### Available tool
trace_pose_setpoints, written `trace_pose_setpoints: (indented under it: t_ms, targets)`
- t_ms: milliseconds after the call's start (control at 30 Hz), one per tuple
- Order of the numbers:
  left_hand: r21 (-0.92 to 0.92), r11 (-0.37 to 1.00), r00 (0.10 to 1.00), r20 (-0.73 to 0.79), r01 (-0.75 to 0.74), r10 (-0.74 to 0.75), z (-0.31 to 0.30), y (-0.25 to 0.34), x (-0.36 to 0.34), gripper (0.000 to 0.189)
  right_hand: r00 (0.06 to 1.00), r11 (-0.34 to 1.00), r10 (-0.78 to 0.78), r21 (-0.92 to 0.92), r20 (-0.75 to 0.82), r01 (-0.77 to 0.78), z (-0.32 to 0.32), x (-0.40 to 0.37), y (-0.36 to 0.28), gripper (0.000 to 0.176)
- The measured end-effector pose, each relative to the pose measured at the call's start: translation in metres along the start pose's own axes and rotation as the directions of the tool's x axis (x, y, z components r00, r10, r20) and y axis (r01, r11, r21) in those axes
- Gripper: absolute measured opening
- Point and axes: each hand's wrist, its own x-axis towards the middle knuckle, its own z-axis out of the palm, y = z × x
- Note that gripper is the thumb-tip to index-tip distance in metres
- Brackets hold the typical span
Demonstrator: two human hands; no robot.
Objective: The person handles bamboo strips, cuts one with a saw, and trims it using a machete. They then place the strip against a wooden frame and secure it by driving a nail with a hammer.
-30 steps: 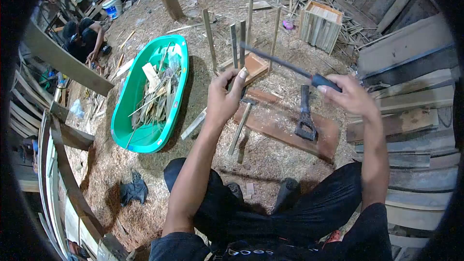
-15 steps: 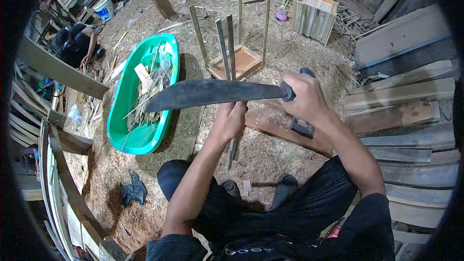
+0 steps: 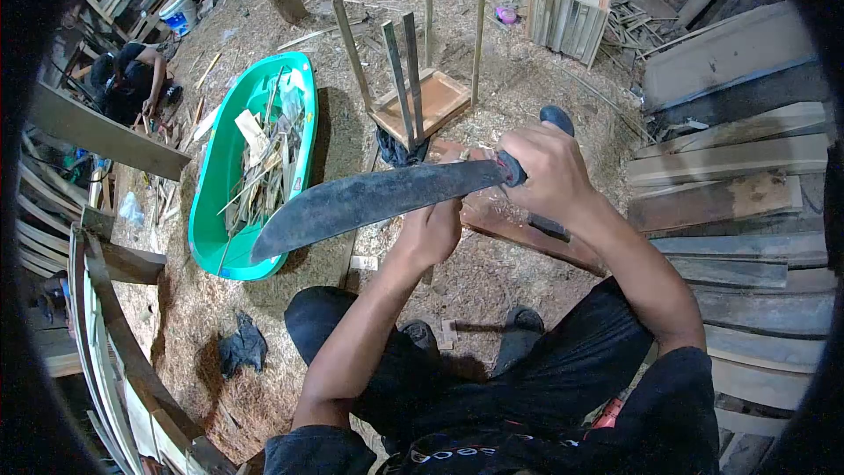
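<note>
Wood shavings are covering the ground (image 3: 189,317) around a green tub (image 3: 200,176) at the left of the frame. Across the centre, a machete (image 3: 369,198) is stretching sideways, its long axis running from the handle (image 3: 557,120) at centre right, dipping slightly toward the tip at centre left. The right hand (image 3: 545,163) is clenching that handle; the left hand (image 3: 431,233) is sitting just below the blade's handle half, fingers partly hidden, so I cannot tell whether it is grasping anything.

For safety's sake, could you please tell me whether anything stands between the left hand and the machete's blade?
Nothing visible does: the left hand appears just below the machete's blade in this view; whether they touch is unclear.
</note>
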Motion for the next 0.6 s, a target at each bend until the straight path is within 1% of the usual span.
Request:
trace_pose_setpoints:
  t_ms: [100,167,200,267,300,367,400,433,467,500,533,567,600]
  targets:
    - [0.101,0.988,0.991,-0.045,-0.118,0.123,0.003,-0.010,-0.002,0.033,1.000,1.000,-0.006,0.001,0.005,0.006,0.001,0.002,-0.001,0.030]
    - [0.086,0.992,0.994,-0.052,-0.090,0.095,0.006,-0.016,-0.005,0.034,1.000,1.000,-0.013,0.009,-0.009,0.013,0.001,0.001,-0.001,0.025]
    - [0.036,0.999,0.999,-0.034,-0.025,0.026,0.004,-0.013,-0.005,0.034,1.000,1.000,-0.020,0.016,-0.024,0.020,0.002,0.001,-0.002,0.023]
    - [-0.001,0.999,0.999,-0.004,0.032,-0.032,0.002,-0.003,-0.004,0.034,0.998,0.999,-0.029,0.013,-0.053,0.029,0.004,0.001,-0.002,0.022]
    - [0.011,1.000,1.000,0.004,0.023,-0.023,0.000,0.004,-0.002,0.032,0.997,1.000,-0.030,0.003,-0.066,0.030,0.005,0.001,-0.002,0.022]
    - [-0.004,1.000,1.000,0.022,0.004,-0.004,-0.002,-0.002,-0.002,0.030,0.997,0.999,-0.034,-0.014,-0.071,0.033,0.007,0.002,0.002,0.020]
    - [-0.031,1.000,0.999,0.034,-0.003,0.004,-0.001,-0.019,-0.006,0.030,0.998,0.999,-0.032,-0.020,-0.063,0.031,0.005,0.002,0.008,0.018]
    - [-0.059,0.998,0.999,0.045,-0.012,0.015,-0.002,-0.013,-0.003,0.033,0.998,0.999,-0.032,-0.029,-0.055,0.030,0.003,0.004,0.016,0.017]
    - [-0.092,0.994,0.996,0.062,-0.052,0.057,-0.004,0.000,-0.007,0.033,0.980,0.979,0.194,-0.046,-0.044,-0.196,-0.001,0.007,0.028,0.015]
    - [-0.124,0.988,0.991,0.082,-0.093,0.103,-0.009,0.026,-0.005,0.034,0.910,0.908,0.412,-0.065,-0.041,-0.414,-0.007,0.011,0.043,0.013]
    - [-0.002,0.968,0.968,0.030,-0.249,0.249,-0.006,0.017,-0.001,0.038,0.793,0.789,0.608,-0.081,-0.041,-0.609,-0.013,0.012,0.058,0.013]
    - [-0.053,0.981,0.982,0.004,-0.188,0.188,-0.010,0.015,0.002,0.037,0.834,0.829,0.539,-0.103,-0.119,-0.550,-0.017,0.006,0.073,0.015]
    - [-0.107,0.986,0.992,-0.031,-0.126,0.124,-0.015,0.016,0.005,0.037,0.806,0.797,0.589,-0.117,-0.060,-0.592,-0.022,0.009,0.067,0.015]
